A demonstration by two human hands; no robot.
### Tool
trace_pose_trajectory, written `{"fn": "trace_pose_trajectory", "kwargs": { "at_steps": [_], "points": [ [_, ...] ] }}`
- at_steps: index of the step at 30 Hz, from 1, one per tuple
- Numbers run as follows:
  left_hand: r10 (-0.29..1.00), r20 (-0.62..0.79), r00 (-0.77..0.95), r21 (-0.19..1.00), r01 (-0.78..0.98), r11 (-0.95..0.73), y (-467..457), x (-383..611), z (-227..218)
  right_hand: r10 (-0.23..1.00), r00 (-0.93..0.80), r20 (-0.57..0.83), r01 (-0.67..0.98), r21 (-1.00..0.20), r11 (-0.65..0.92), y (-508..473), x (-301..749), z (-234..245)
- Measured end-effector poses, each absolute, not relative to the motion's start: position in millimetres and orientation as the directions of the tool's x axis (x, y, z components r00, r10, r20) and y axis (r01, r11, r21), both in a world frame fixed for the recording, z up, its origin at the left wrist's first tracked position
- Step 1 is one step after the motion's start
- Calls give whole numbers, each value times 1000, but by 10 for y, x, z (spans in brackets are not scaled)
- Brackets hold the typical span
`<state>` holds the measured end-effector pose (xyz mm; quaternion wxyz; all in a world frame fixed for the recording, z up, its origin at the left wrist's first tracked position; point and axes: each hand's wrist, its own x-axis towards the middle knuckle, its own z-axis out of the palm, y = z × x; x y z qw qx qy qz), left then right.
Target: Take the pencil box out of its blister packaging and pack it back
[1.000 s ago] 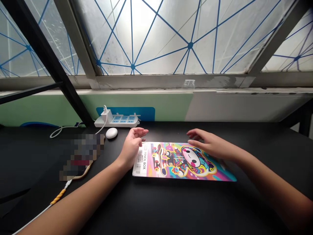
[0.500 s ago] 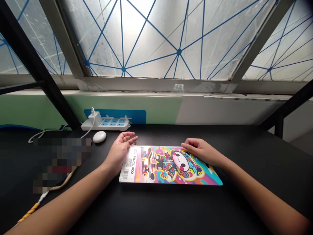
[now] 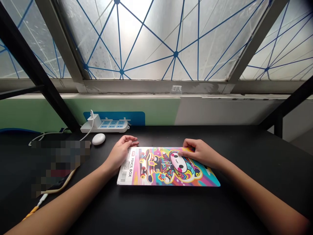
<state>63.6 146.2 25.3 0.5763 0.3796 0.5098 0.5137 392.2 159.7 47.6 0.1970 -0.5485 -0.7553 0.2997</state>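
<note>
A flat, colourful pencil box [image 3: 156, 168] lies in front of me, printed with a cartoon character on a skateboard. Its white end strip with "PENCIL BOX" and a barcode faces left. At that left end my left hand [image 3: 121, 151] is closed against the far corner, thumb along the edge and fingers curled beyond it. My right hand [image 3: 201, 150] grips the far edge towards the right, its thumb pressed on the printed face and its fingers bent behind. The undersides of the fingers are hidden.
On the black table [image 3: 156, 212], a white power strip [image 3: 110, 125] with a plugged-in adapter stands by the wall. A round white case [image 3: 98, 139] sits nearby. At left are a blurred-out object [image 3: 61, 169] and a cable [image 3: 31, 212]. Black frame bars [image 3: 49, 85] rise at both sides.
My right thumb has slid left and further onto the box's face. My left fingers have drawn closer together. The view has shifted slightly.
</note>
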Motion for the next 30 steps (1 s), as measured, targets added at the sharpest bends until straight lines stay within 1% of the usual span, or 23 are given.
{"fn": "trace_pose_trajectory", "kwargs": {
  "at_steps": [2,3,5,7,8,10,12,14,16,18,20,21,23,24,26,28,30],
  "points": [
    [982,-186,-11,971,-154,182,1452,632,267,949,-314,-8,711,-664,230,1600,3912,484],
    [988,-157,2,983,-97,156,1447,625,283,951,-309,5,711,-663,234,1595,3906,491],
    [999,-40,16,996,81,38,1439,599,331,953,-296,57,711,-653,260,1565,3887,514],
    [993,114,32,958,263,-118,1432,557,392,946,-283,159,718,-618,319,1510,3858,546],
    [984,175,46,929,323,-180,1426,532,423,933,-278,229,722,-591,360,1475,3841,565],
    [952,296,76,870,389,-302,1409,480,478,885,-277,373,726,-522,447,1401,3808,603],
    [882,459,107,785,417,-459,1382,434,513,822,-293,489,723,-450,525,1332,3789,636],
    [774,615,148,662,437,-609,1354,398,533,758,-326,565,707,-387,592,1277,3791,661],
    [664,718,208,523,468,-712,1335,365,552,696,-374,613,681,-327,655,1233,3807,676],
    [549,773,318,353,504,-788,1329,329,581,635,-427,643,660,-259,705,1197,3822,681],
    [436,774,460,161,523,-837,1329,296,623,600,-469,648,652,-204,730,1168,3823,678],
    [395,753,526,77,526,-847,1328,285,645,597,-479,643,656,-190,731,1157,3818,676],
    [365,695,619,-35,536,-843,1311,287,682,625,-477,618,681,-189,707,1141,3798,676],
    [374,664,648,-62,546,-836,1293,303,693,653,-469,594,700,-201,685,1136,3786,681],
    [420,586,693,-73,561,-825,1239,363,700,721,-472,508,731,-231,642,1127,3762,696],
    [504,482,717,-35,591,-806,1167,448,689,762,-529,374,728,-261,634,1116,3742,712],
    [592,360,721,24,628,-778,1097,534,670,763,-600,243,708,-284,647,1103,3724,716]
  ]
}}
